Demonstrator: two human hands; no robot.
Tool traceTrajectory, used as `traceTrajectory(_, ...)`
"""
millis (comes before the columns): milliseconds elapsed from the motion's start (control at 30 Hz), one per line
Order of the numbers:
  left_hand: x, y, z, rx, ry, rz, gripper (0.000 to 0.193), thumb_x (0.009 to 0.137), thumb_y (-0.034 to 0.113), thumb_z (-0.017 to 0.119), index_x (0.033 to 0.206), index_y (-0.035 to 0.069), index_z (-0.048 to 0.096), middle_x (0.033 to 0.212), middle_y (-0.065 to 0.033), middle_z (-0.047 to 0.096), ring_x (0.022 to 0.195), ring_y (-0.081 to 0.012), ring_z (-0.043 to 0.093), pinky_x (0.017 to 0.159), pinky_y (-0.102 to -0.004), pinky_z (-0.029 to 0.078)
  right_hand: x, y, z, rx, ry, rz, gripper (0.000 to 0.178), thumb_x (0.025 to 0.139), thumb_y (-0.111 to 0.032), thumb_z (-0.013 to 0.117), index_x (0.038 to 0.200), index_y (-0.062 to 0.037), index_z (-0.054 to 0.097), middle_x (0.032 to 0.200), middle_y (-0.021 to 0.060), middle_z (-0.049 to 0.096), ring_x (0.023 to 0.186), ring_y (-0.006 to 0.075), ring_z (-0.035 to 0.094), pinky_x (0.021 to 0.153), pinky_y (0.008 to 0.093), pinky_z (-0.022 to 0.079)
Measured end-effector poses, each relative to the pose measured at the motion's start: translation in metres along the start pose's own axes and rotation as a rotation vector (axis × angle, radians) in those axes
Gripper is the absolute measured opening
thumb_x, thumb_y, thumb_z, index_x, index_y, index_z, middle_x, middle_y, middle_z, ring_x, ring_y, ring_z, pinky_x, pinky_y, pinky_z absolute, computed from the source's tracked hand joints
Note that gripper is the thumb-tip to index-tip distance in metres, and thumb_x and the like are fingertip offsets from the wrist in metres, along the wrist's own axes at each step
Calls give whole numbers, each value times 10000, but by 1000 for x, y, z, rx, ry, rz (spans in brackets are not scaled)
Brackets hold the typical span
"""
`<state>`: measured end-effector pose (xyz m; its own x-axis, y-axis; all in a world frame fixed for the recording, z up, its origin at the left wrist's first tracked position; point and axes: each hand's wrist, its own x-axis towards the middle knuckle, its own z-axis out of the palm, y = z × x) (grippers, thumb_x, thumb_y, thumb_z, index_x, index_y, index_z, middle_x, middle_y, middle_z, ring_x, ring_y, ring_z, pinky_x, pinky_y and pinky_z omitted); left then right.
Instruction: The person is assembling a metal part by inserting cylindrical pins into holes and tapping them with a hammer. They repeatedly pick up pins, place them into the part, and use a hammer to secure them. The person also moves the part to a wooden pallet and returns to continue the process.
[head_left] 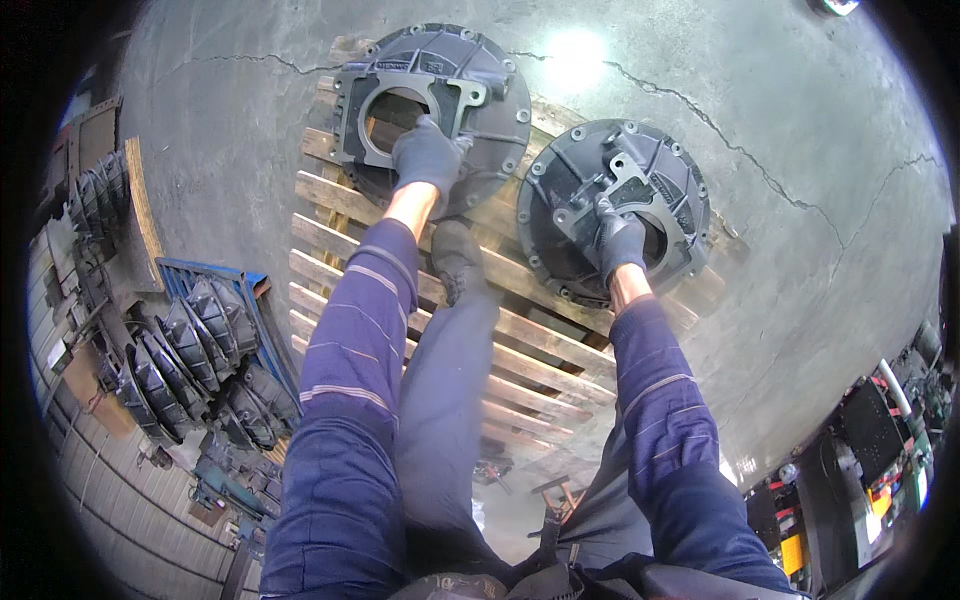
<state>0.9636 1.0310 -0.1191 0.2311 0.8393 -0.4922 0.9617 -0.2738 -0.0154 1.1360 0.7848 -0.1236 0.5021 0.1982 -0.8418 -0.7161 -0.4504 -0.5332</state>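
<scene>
Two dark cast-metal bell housings lie side by side on a wooden pallet [335, 235]. My left hand [425, 158], in a dark glove, is closed on the edge of the round opening in the left bell housing [485, 130]. On the other side, my gloved right hand [622, 245] grips the inner rim of the right bell housing [560, 195]. The fingertips of both hands are partly hidden inside the openings. Bolt holes run around each housing's wide flange.
My shoe [456, 255] is on the pallet between the housings. Cracks cross the grey concrete floor [790, 120]. More housings [190, 345] are stacked at the left beside a blue metal frame [255, 310]. Dark equipment [830, 490] stands at the lower right.
</scene>
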Motion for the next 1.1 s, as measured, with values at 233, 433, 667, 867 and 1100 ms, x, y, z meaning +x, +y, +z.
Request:
traceTrajectory(233, -16, 12, -5, -24, -33, -10, 702, 886, 576, 723, 1206, -34, 586, 1117, -258, 727, 1067, -384, 722, 923, -450, 561, -6, -2, 10, -61, 89, -69, 320, 972, -205, 741, 1188, 29, 709, 1040, 94, 745, 816, 203, 674, 736, 356, 542)
traceTrajectory(433, -15, 12, -1, -30, -61, -29, 670, 899, 538, 723, 1251, -12, 570, 1203, -240, 706, 1131, -374, 696, 958, -450, 546, 26, 14, 6, -501, 164, -147, 564, 956, -459, 718, 962, 105, 724, 849, 225, 736, 780, 297, 706, 717, 446, 525)
traceTrajectory(667, -96, -28, -21, -230, 67, 93, 765, 913, 479, 678, 1478, 2, 480, 1475, -268, 520, 1434, -364, 442, 1198, -448, 341, -27, 22, -31, -815, -55, -404, 600, 900, -436, 739, 1226, 63, 674, 1161, 254, 731, 1102, 391, 695, 961, 420, 514)
traceTrajectory(867, -356, -144, -92, -417, -50, -435, 624, 867, 382, 748, 1330, -20, 631, 1309, -263, 657, 1258, -402, 607, 1084, -449, 474, -129, -10, -191, -825, -276, -172, 412, 955, -249, 726, 1236, 44, 653, 1125, 130, 742, 1010, 246, 684, 949, 369, 515)
traceTrajectory(1100, -800, -59, -51, -446, -23, -995, 586, 883, 460, 724, 1269, 22, 671, 1194, -253, 708, 1097, -422, 680, 964, -464, 538, -208, -88, -327, -636, -538, -142, 341, 1000, -289, 678, 1247, -57, 649, 1044, 118, 742, 814, 199, 694, 689, 327, 534)
